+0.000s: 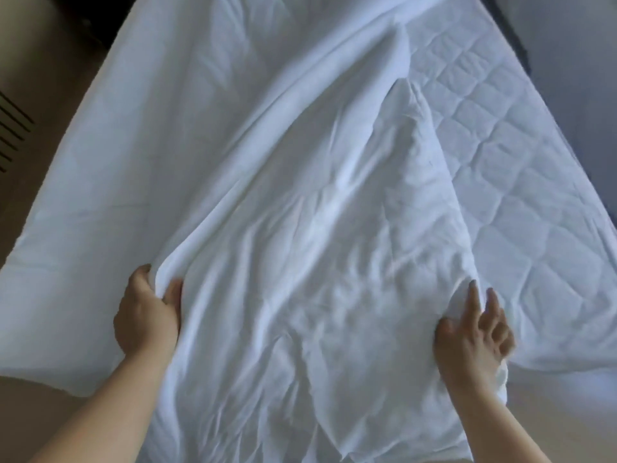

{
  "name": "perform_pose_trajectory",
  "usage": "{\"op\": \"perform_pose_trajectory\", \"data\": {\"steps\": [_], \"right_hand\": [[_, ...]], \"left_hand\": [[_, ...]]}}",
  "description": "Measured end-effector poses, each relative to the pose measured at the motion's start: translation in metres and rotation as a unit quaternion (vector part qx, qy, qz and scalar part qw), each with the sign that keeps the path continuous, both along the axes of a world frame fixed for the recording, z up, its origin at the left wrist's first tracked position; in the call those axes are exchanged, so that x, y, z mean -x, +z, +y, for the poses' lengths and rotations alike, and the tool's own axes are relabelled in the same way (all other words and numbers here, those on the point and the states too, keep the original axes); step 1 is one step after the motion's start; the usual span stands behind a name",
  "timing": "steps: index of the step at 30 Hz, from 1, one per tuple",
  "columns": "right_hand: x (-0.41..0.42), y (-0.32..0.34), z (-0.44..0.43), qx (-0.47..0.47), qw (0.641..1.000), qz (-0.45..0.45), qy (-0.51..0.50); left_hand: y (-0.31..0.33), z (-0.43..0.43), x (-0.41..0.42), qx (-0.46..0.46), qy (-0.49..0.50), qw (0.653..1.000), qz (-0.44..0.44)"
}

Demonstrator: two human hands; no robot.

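Observation:
A white sheet [267, 228] lies rumpled across a bed, bunched into long folds running away from me. My left hand [147, 315] grips a fold of the sheet at the lower left, thumb and fingers curled round the cloth. My right hand [470, 332] holds the sheet's right edge at the lower right, thumb under the cloth, with two fingers stretched out along it. A quilted white mattress pad [500, 155] shows bare on the right, where the sheet does not reach.
The bed's left edge [50, 182] runs diagonally, with brown floor [30, 61] and a dark slatted vent [13, 128] beyond it. Grey floor [567, 35] lies past the bed's far right corner. Beige floor [551, 412] shows at the lower right.

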State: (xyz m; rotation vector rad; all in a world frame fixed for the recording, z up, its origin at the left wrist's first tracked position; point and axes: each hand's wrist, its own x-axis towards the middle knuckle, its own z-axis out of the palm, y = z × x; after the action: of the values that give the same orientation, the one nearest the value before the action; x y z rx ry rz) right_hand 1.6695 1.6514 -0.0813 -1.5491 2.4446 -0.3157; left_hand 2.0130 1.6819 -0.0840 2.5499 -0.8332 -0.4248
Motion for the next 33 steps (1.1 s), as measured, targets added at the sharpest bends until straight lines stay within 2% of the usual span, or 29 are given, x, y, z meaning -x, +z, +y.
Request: {"op": "perform_pose_trajectory", "data": {"steps": [3, 6, 9, 11, 12, 13, 14, 15, 16, 19, 20, 22, 24, 26, 28, 30, 33], "right_hand": [[-0.039, -0.017, 0.015, 0.072, 0.984, 0.043, 0.157], [-0.050, -0.040, 0.029, 0.041, 0.970, 0.040, 0.235], [-0.003, -0.065, 0.049, 0.020, 0.980, 0.052, 0.190], [0.041, -0.079, 0.076, -0.023, 0.993, 0.042, 0.106], [0.060, -0.082, 0.091, -0.061, 0.997, 0.018, 0.037], [0.076, -0.077, 0.101, -0.140, 0.989, -0.033, -0.021], [0.087, -0.070, 0.111, -0.215, 0.970, -0.099, -0.059], [0.095, -0.062, 0.116, -0.246, 0.952, -0.147, -0.103], [0.100, -0.057, 0.119, -0.226, 0.954, -0.143, -0.137], [0.084, -0.044, 0.104, -0.051, 0.973, -0.080, -0.212], [0.071, -0.042, 0.094, 0.011, 0.979, -0.059, -0.196], [0.036, -0.035, 0.069, 0.148, 0.986, -0.007, -0.082], [-0.008, -0.030, 0.045, 0.201, 0.979, 0.004, 0.039], [-0.049, -0.034, 0.029, 0.167, 0.972, 0.007, 0.165], [-0.076, -0.047, 0.021, 0.080, 0.964, 0.062, 0.244], [-0.087, -0.062, 0.014, 0.021, 0.965, 0.087, 0.245], [-0.089, -0.073, 0.007, 0.029, 0.971, 0.094, 0.219]], "left_hand": [[-0.020, 0.018, 0.028, 0.072, -0.079, 0.987, -0.124], [-0.041, 0.037, 0.041, 0.128, -0.224, 0.943, -0.209], [-0.046, 0.042, 0.053, 0.110, -0.343, 0.908, -0.216], [-0.051, 0.041, 0.054, 0.080, -0.374, 0.901, -0.204], [-0.053, 0.039, 0.054, 0.067, -0.374, 0.904, -0.197], [-0.055, 0.037, 0.053, 0.057, -0.369, 0.907, -0.194], [-0.056, 0.036, 0.052, 0.049, -0.365, 0.910, -0.193], [-0.057, 0.035, 0.052, 0.044, -0.362, 0.911, -0.194], [-0.059, 0.035, 0.053, 0.042, -0.358, 0.912, -0.196], [-0.060, 0.036, 0.055, 0.040, -0.349, 0.916, -0.193], [-0.059, 0.035, 0.055, 0.041, -0.350, 0.916, -0.193], [-0.057, 0.035, 0.054, 0.040, -0.349, 0.914, -0.205], [-0.053, 0.035, 0.051, 0.038, -0.353, 0.911, -0.211], [-0.050, 0.035, 0.047, 0.062, -0.369, 0.901, -0.220], [-0.050, 0.037, 0.043, 0.074, -0.387, 0.893, -0.219], [-0.052, 0.038, 0.037, 0.078, -0.403, 0.885, -0.218], [-0.038, 0.033, 0.028, 0.165, -0.449, 0.844, -0.242]]}}
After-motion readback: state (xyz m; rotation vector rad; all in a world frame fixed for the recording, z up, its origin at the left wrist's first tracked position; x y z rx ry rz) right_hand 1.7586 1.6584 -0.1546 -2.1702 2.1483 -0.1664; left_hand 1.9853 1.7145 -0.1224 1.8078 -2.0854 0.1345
